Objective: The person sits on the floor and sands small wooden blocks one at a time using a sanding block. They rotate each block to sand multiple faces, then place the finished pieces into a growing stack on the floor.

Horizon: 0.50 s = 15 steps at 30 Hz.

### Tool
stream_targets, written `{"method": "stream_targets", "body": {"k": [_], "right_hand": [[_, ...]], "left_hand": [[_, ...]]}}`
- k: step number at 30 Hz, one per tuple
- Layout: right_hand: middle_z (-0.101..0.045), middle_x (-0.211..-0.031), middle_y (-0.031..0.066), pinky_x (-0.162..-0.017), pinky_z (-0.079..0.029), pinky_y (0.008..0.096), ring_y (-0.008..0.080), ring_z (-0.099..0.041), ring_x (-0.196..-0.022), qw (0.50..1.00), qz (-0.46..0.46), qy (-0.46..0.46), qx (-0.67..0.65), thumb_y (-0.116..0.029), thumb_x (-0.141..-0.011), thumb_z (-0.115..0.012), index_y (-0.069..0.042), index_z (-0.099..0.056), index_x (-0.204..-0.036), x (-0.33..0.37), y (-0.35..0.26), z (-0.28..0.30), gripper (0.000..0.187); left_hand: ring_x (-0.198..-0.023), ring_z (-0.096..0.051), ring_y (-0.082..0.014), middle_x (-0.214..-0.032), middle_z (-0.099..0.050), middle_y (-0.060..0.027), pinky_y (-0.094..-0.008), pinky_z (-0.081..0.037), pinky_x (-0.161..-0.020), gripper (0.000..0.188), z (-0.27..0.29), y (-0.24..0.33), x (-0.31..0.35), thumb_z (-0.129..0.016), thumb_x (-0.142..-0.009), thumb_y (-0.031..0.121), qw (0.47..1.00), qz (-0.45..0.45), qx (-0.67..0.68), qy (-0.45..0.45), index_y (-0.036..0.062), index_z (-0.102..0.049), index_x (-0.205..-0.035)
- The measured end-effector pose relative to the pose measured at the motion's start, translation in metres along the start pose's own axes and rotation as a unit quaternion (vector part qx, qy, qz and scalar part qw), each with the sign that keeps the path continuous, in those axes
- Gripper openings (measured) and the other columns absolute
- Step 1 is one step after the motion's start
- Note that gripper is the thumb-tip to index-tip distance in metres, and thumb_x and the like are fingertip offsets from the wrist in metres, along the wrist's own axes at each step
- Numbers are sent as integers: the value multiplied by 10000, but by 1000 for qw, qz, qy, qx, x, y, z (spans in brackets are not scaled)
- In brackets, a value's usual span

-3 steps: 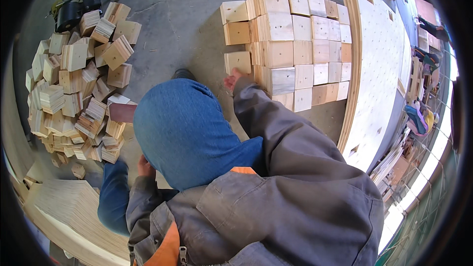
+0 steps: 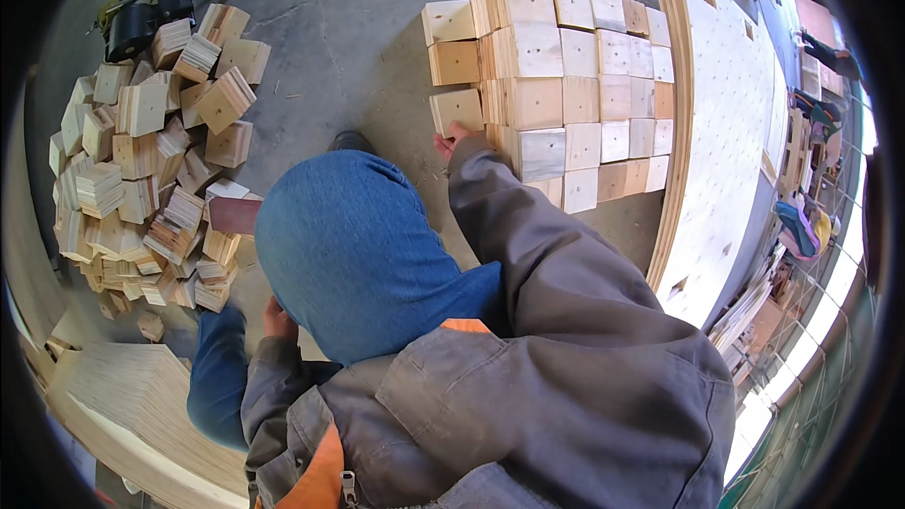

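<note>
My right hand is at the near edge of a square wooden block, a finger on its top face and the others bent beside it. This block lies at the left end of a tight stack of similar wooden blocks, each with a small dark dot on its face. Beside my bent knee is my left hand, its fingers hidden behind the denim. A flat, dark reddish-brown piece sticks out from behind the knee; what supports it is hidden.
At left, wooden blocks lie in a loose heap, with a dark machine behind. A tall light wooden panel stands right of the stack. Stacked plywood sheets are at lower left. Wire mesh lines the far right.
My right hand has moved slightly up and onto the near block's edge. That block has shifted a little up and away from me. My left hand looks still.
</note>
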State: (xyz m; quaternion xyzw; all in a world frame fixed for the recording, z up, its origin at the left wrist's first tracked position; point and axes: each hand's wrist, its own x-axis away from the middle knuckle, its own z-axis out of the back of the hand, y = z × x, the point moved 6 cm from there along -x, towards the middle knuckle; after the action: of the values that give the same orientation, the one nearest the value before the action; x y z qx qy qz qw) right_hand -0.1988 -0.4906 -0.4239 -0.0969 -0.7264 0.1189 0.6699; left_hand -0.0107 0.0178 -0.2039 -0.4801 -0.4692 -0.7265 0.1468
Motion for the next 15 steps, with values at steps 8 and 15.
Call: {"method": "stream_targets", "body": {"k": [8, 15], "right_hand": [[-619, -1138, 181, -808, -617, 421, 325, -656, -982, 997, -4, 42, -58, -315, -1041, -559, -48, -510, -1286, 6, -19, -31, 366], [-596, -916, 146, -582, -587, 500, 345, -600, -668, 980, -104, 59, -157, -315, -977, -666, -156, -547, -1225, -37, 8, -1, 317]], "left_hand": [[-1059, -654, -227, -1182, -699, -132, -355, -516, -918, 362, 4, -9, -2, -618, -920, 95, 999, 1, 42, 16, -47, -608, -1253], [-1189, -610, -274, -1301, -637, -174, -403, -498, -1006, 433, -11, 13, 2, -582, -936, 87, 992, -12, 109, -64, -53, -550, -1344]]}}
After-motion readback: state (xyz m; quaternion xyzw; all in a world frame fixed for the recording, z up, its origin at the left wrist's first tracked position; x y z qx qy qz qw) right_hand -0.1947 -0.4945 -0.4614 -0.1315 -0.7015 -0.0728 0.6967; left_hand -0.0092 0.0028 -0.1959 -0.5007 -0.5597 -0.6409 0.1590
